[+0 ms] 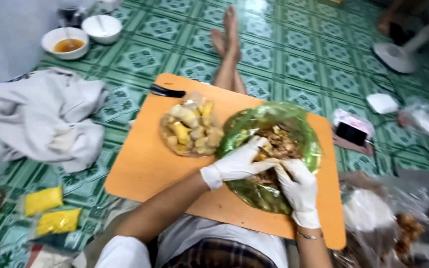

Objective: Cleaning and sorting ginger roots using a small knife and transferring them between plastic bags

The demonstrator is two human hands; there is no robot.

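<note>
Green bag (254, 124) of fried food sat on the orange board (145, 164); both gloved hands, left (237, 164) and right (299, 191), pinched pieces inside, fingertips together.

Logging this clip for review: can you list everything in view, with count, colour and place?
Green plastic bag: one, open on the board, brown food inside.
Clear bag of yellow-beige food pieces: one, board centre.
Orange board: one, on the tiled floor.
Black handle: one, board's far edge.
White bowls: two, far left; one holds orange liquid.
Grey-white cloth: one, left.
Yellow packets: two, near left.
Fan base: one, white, far right.
Clear bags: near right, count unclear.
Left hand: white glove, in the green bag.
Right hand: white glove, in the green bag.
</note>
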